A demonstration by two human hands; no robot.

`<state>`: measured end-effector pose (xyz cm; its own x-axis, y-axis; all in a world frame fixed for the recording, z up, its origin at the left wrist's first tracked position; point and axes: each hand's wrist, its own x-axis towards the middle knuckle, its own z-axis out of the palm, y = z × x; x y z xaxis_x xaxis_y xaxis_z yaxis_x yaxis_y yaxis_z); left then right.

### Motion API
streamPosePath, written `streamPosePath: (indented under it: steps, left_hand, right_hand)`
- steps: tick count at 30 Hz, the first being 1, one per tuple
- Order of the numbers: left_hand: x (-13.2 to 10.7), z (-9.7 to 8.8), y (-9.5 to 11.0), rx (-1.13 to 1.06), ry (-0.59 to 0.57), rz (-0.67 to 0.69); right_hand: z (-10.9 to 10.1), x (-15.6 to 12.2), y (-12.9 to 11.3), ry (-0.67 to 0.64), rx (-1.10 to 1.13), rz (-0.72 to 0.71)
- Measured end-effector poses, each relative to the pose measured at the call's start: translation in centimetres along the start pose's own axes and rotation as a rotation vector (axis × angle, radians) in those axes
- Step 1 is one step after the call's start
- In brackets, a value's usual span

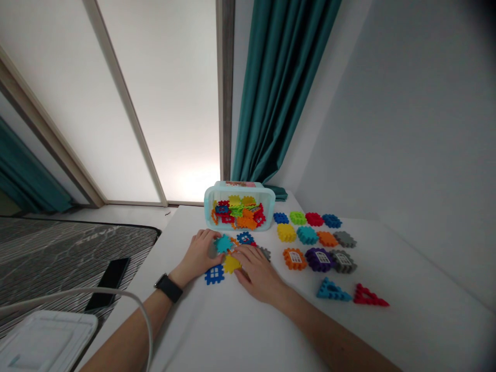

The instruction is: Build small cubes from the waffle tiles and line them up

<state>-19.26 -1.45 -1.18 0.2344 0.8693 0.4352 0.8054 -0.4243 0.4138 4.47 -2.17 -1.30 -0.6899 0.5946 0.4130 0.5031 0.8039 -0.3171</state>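
My left hand (200,251), with a dark watch on its wrist, grips the left edge of a turquoise notched building tile (223,243) between thumb and fingers. Across from it, my right hand (258,271) is spread over a small group of tiles, its thumb near a yellow tile (231,264). Just below the left hand lies a blue window tile (214,275). Another blue window tile (245,237) sits beyond the right fingers. A grey tile (265,253) and bits of red and orange tiles are partly hidden by that hand.
A clear tub (209,206) full of mixed tiles faces me at the back. On the right stand rows of sorted tile stacks, such as the purple stack (318,259), plus blue triangles (333,290) and red triangles (369,296). A white cable (127,293) crosses at left.
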Motion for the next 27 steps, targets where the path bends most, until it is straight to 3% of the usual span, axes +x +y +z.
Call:
streamPosePath:
  steps: [6,11,20,27]
  left_hand:
    - [-0.4,-1.2,1.3,-0.062,0.004,0.187]
    - [-0.9,-1.4,2.9,-0.081,-0.020,0.270]
    - [-1.0,-1.3,3.0,-0.095,-0.062,0.276]
    - [-1.0,-1.6,3.0,-0.082,-0.052,0.245]
  right_hand:
    - [0.5,-0.2,0.6,0.195,0.013,0.096]
    - [0.6,-0.4,0.6,0.222,0.006,0.042]
    - [0.3,-0.3,0.5,0.163,0.074,-0.037]
    - [0.5,-0.4,0.7,0.240,0.108,-0.025]
